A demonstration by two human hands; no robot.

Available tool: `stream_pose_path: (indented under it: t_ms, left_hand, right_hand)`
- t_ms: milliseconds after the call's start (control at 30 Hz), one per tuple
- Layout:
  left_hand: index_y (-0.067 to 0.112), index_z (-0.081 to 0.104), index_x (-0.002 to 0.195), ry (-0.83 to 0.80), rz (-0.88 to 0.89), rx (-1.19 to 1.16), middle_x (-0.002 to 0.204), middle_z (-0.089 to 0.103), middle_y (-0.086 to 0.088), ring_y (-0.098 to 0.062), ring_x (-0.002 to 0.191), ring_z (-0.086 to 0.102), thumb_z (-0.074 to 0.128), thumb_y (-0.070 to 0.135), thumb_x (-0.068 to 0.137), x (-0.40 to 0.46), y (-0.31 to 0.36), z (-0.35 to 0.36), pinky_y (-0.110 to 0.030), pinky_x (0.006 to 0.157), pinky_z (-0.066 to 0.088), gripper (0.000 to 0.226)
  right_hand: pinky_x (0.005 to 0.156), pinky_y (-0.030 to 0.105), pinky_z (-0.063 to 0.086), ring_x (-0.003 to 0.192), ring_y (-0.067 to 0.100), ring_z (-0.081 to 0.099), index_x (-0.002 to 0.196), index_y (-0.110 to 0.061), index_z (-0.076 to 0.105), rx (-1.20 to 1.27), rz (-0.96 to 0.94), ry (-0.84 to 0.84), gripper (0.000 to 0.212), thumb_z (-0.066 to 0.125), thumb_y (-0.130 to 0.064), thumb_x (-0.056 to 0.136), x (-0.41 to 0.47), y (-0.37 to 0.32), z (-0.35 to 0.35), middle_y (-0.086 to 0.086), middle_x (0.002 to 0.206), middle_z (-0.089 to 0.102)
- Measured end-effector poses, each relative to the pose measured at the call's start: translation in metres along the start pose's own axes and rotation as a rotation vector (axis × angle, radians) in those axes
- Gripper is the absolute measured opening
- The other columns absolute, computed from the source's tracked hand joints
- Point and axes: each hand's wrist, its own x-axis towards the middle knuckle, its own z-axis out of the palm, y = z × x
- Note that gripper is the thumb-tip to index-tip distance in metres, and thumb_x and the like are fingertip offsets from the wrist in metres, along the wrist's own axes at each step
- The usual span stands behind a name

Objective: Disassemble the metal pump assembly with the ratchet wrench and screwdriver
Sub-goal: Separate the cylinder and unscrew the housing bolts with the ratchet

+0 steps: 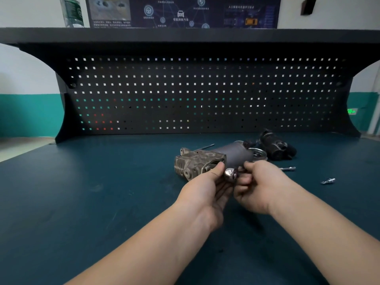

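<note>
The metal pump assembly [198, 162] lies on the dark green bench, a corroded finned housing on its left and a grey motor cylinder [234, 154] on its right. Just in front of it, my left hand [207, 187] and my right hand [254, 185] meet around a shiny chrome ratchet head [230, 174]. My left thumb and fingers cradle the head from the left. My right fingers curl on the part to its right, which is hidden by them. The handle is out of sight.
A black motor part [276, 148] and a silver disc [258, 154] lie behind right. A thin rod [204, 147] rests behind the pump. A chrome extension bar [287, 168] and a small chrome bit [328, 181] lie to the right. A black pegboard [205, 93] backs the bench.
</note>
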Motion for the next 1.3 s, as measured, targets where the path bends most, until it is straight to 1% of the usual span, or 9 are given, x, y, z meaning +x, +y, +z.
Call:
stream_pose_path:
  t_ms: [100,167,267,367,467,667,733,967,1300]
  left_hand:
    - [0.005,0.067,0.079,0.014,-0.003,-0.003,0.059,0.067,-0.004,-0.012,0.057,0.062,0.065,0.016,0.087,0.0,-0.001,0.0,-0.019,0.053,0.053,0.014]
    - [0.007,0.069,0.08,0.016,-0.007,0.006,0.058,0.068,-0.002,-0.011,0.058,0.063,0.067,0.019,0.086,0.0,-0.001,0.001,-0.02,0.056,0.054,0.013]
    - [0.006,0.07,0.076,-0.001,-0.033,0.011,0.057,0.068,-0.003,-0.011,0.049,0.065,0.067,0.021,0.085,-0.001,-0.001,0.001,-0.023,0.058,0.056,0.018]
    - [0.004,0.07,0.084,-0.004,-0.04,-0.004,0.059,0.068,-0.005,-0.013,0.051,0.067,0.067,0.02,0.086,0.0,0.0,-0.001,-0.025,0.058,0.057,0.016]
    - [0.003,0.069,0.092,-0.005,-0.023,-0.015,0.068,0.07,-0.007,-0.015,0.063,0.066,0.066,0.018,0.087,0.002,0.001,-0.001,-0.025,0.06,0.057,0.016]
    - [0.003,0.064,0.079,-0.018,0.003,-0.044,0.063,0.067,-0.008,-0.015,0.061,0.062,0.063,0.018,0.089,0.001,0.001,0.001,-0.021,0.053,0.054,0.018]
    - [0.003,0.064,0.08,-0.01,0.012,-0.04,0.071,0.066,-0.009,-0.015,0.063,0.061,0.063,0.018,0.088,0.001,0.001,0.001,-0.02,0.054,0.054,0.017]
    - [0.003,0.065,0.106,0.049,0.03,-0.007,0.093,0.071,-0.009,-0.014,0.068,0.064,0.061,0.034,0.089,0.003,-0.001,-0.002,-0.023,0.057,0.053,0.035]
    - [0.006,0.062,0.085,0.071,0.033,-0.061,0.075,0.068,-0.008,-0.014,0.061,0.063,0.057,0.028,0.093,0.002,0.006,-0.004,-0.018,0.042,0.052,0.024]
  right_hand:
    - [0.042,0.023,0.028,0.033,0.006,0.035,0.072,-0.016,0.05,-0.451,-0.547,0.002,0.034,0.043,-0.034,0.101,0.001,0.0,0.005,-0.008,0.033,0.037]
    - [0.051,0.027,0.036,0.048,0.004,0.047,0.077,-0.02,0.057,-0.798,-0.984,-0.131,0.028,0.049,-0.038,0.097,-0.007,-0.003,0.004,-0.011,0.046,0.052]
    - [0.06,0.027,0.044,0.062,0.008,0.056,0.082,-0.022,0.055,-1.152,-1.226,-0.427,0.025,0.049,-0.045,0.091,-0.015,-0.004,-0.001,-0.006,0.067,0.06]
    - [0.062,0.028,0.044,0.063,0.008,0.056,0.082,-0.021,0.056,-1.112,-1.187,-0.396,0.025,0.049,-0.042,0.094,-0.018,-0.002,0.0,-0.006,0.067,0.061]
    - [0.055,0.024,0.036,0.047,0.001,0.049,0.076,-0.022,0.056,-0.921,-1.026,-0.228,0.027,0.048,-0.035,0.097,-0.016,0.0,0.005,-0.016,0.047,0.052]
    - [0.033,0.014,0.022,0.026,0.007,0.026,0.072,-0.014,0.045,-0.25,-0.219,-0.047,0.035,0.04,-0.032,0.102,-0.01,-0.006,0.005,-0.006,0.035,0.028]
    - [0.032,0.011,0.022,0.025,0.005,0.025,0.072,-0.015,0.044,-0.152,-0.079,-0.043,0.034,0.038,-0.031,0.102,-0.01,-0.005,0.004,-0.006,0.035,0.027]
    - [0.041,0.024,0.027,0.029,0.004,0.033,0.076,-0.014,0.049,-0.496,-0.577,-0.05,0.034,0.04,-0.034,0.102,-0.003,0.002,0.008,-0.011,0.033,0.035]
    - [0.042,0.025,0.024,0.031,0.009,0.03,0.073,-0.014,0.047,-0.512,-0.569,-0.085,0.035,0.041,-0.033,0.102,0.0,-0.005,0.004,-0.008,0.035,0.035]
